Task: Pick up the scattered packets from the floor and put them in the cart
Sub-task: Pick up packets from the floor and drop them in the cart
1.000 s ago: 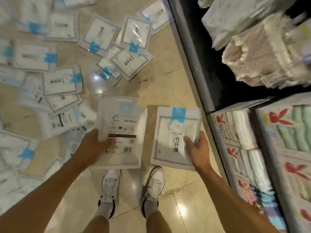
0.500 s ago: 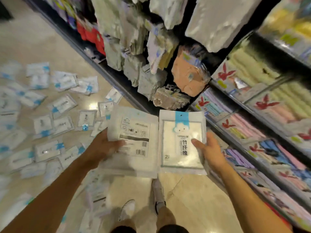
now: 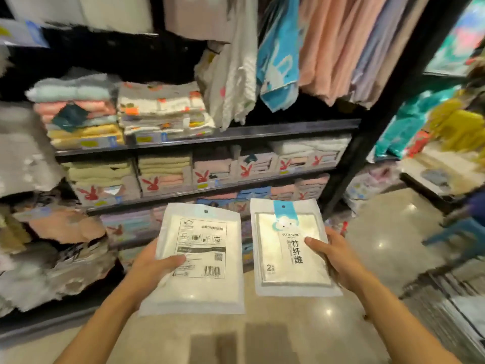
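My left hand (image 3: 154, 269) grips a white packet (image 3: 202, 282) by its left edge, thumb on top; its back side with a barcode faces me. My right hand (image 3: 338, 261) grips a second white packet (image 3: 278, 256) by its right edge, front side up with a blue cloud label. Both packets are held flat at waist height, side by side, in front of a shelf. A grey wire structure (image 3: 443, 308) shows at the lower right; it may be the cart. No packets on the floor are in view.
Black store shelves (image 3: 210, 139) full of folded towels stand straight ahead. Hanging towels (image 3: 328, 43) fill the top right. A black upright post (image 3: 372, 137) ends the shelf. A blue stool (image 3: 462, 232) stands at the right on the glossy beige floor (image 3: 393, 232).
My view has swung up and to the right, from the packets on the floor to the shelves. Both hands kept hold of their packets and stayed side by side.
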The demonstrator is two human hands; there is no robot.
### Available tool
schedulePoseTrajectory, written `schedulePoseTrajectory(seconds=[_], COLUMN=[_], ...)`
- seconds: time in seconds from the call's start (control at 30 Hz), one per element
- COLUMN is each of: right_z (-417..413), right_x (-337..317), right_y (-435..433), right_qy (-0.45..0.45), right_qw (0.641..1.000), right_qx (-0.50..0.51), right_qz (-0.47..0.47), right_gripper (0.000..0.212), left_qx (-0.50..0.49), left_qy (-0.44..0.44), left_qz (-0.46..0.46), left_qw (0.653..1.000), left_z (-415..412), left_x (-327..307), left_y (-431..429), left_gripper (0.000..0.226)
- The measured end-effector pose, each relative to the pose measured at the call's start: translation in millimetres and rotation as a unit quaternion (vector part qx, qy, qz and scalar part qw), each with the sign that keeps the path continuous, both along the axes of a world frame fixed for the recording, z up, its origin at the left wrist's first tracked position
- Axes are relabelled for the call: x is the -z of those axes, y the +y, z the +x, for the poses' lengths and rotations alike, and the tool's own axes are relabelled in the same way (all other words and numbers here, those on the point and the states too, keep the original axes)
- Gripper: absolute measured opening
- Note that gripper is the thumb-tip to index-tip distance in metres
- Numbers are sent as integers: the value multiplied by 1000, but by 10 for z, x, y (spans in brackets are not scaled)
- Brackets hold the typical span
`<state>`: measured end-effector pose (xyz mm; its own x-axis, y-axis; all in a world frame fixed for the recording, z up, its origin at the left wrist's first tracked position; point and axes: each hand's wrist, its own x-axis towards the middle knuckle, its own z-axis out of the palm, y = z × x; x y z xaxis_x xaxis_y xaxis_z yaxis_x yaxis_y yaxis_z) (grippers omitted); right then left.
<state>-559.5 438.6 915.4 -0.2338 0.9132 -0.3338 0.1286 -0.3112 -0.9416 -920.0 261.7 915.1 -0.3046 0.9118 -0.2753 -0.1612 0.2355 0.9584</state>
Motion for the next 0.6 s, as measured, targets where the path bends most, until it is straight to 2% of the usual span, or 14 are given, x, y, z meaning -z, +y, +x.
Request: schedulePoseTrajectory(seconds=[0.07, 0.2, 0.3, 0.37, 0.5, 0.6], right_z=[774, 2297, 3366, 4050, 5256, 6069], right_x=[-96, -230, -299, -319, -327, -338], right_y=[-55, -313, -564, -691, -967, -1189], right_qy=[-12, -35, -35, -41, -27, -16], right_qw=[996, 981, 964, 953, 935, 925], right_qx=[86, 192, 262, 297, 352, 379], right_qz=[14, 26, 35, 39, 34, 27], right_gripper=[25, 38, 26, 36, 32, 43], left_qx=[68, 180, 248, 285, 345, 360], left_qy=[-11, -24, -16, -17, -26, -22], left_qz=[12, 18, 19, 27, 24, 29], left_qw=[998, 983, 969, 958, 938, 932], left_z=[606, 1963, 3059, 3800, 5132, 6002], left_x=[-165, -429, -524, -562, -509, -430], left_y=[441, 1107, 1486, 1663, 1942, 2120], left_gripper=[46, 40, 42, 40, 42, 40])
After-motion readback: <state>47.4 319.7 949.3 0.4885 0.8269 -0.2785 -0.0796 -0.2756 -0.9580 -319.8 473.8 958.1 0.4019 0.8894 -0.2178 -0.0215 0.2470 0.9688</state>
